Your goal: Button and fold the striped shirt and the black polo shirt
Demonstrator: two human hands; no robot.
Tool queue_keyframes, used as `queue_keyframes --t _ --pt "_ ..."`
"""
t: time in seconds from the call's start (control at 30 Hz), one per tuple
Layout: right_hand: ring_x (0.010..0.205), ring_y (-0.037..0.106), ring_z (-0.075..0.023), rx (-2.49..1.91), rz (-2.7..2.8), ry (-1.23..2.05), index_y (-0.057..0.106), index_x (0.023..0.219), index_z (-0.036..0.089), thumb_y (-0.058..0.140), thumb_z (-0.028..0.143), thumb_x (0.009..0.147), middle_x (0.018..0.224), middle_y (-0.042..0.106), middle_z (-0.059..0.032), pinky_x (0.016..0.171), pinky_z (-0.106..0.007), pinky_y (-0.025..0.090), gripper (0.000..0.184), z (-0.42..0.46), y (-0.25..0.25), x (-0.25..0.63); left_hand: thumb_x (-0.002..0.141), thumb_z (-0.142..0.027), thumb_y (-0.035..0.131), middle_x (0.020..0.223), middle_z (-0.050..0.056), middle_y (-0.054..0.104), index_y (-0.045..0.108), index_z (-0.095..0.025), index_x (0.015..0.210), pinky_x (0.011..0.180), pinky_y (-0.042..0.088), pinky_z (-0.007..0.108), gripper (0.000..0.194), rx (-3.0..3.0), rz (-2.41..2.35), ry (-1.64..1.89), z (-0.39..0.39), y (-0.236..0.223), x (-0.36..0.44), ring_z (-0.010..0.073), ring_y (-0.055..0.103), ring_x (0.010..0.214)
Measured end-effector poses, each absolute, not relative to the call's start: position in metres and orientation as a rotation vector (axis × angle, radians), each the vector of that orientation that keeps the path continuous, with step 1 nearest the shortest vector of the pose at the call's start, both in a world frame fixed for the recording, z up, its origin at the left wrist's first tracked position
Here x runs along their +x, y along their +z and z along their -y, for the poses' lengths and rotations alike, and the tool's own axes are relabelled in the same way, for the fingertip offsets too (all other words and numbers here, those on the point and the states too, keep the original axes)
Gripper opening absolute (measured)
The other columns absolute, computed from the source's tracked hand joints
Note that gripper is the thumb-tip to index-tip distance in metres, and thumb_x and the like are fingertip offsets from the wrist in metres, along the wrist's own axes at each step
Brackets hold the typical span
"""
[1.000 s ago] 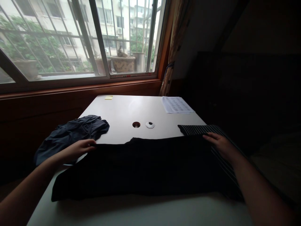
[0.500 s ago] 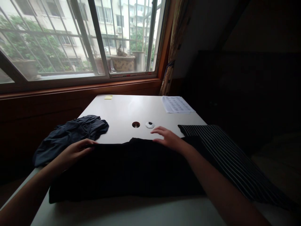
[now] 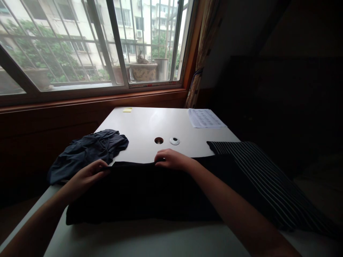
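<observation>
A black garment (image 3: 150, 192), whose exact kind the dark hides, lies spread across the near part of the white table (image 3: 144, 125). My left hand (image 3: 92, 173) pinches its far edge near the left end. Further right along that same edge, my right hand (image 3: 170, 159) is closed on the cloth, thumb below and fingers curled over. Left of the black garment is a crumpled dark grey-blue cloth (image 3: 91, 151), just beyond my left hand. On the right, a black-and-white striped cloth (image 3: 257, 167) lies flat against or partly under the black garment; I cannot tell which.
A round cable hole (image 3: 159, 140) and its white cover (image 3: 174, 141) are in the table beyond my right hand. Printed sheets (image 3: 206, 118) lie at the back right, a yellow sticky note (image 3: 127, 110) at the back left. A barred window (image 3: 118, 43) stands behind.
My right hand has moved left along the far edge and closed on the black garment; it was open before. My left hand stays on the edge. The view has shifted slightly.
</observation>
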State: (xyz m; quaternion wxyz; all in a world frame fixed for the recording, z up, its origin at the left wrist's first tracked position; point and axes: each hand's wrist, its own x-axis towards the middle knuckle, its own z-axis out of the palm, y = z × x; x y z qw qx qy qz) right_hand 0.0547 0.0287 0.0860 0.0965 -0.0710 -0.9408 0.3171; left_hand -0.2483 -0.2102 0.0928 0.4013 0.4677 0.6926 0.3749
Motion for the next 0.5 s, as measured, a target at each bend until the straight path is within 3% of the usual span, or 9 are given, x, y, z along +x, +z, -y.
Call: queue_keyframes --t 0.3,0.5 --pt "0.092 0.068 -0.0191 -0.279 2.733 1.306 0.076 0.102 0.025 0.066 0.041 0.091 0.098 0.075 -0.0012 0.083 -0.028 0.050 0.021 -0.006 0.113 0.081 0.076 -0.067 0.068 0.082 0.001 0.065 0.067 -0.025 0.094 0.058 0.051 0.027 0.046 1.154 -1.829 0.799 0.243 0.121 -0.231 0.0208 0.063 0.073" --pt "0.094 0.068 -0.0211 -0.555 2.776 1.224 0.076 0.102 0.025 0.067 0.040 0.090 0.101 0.075 -0.0022 0.084 -0.030 0.049 0.021 -0.032 0.084 0.049 0.072 -0.065 0.067 0.076 0.003 0.066 0.070 -0.020 0.096 0.054 0.049 0.027 0.051 1.244 -1.977 0.751 0.193 0.112 -0.251 0.0225 0.064 0.070"
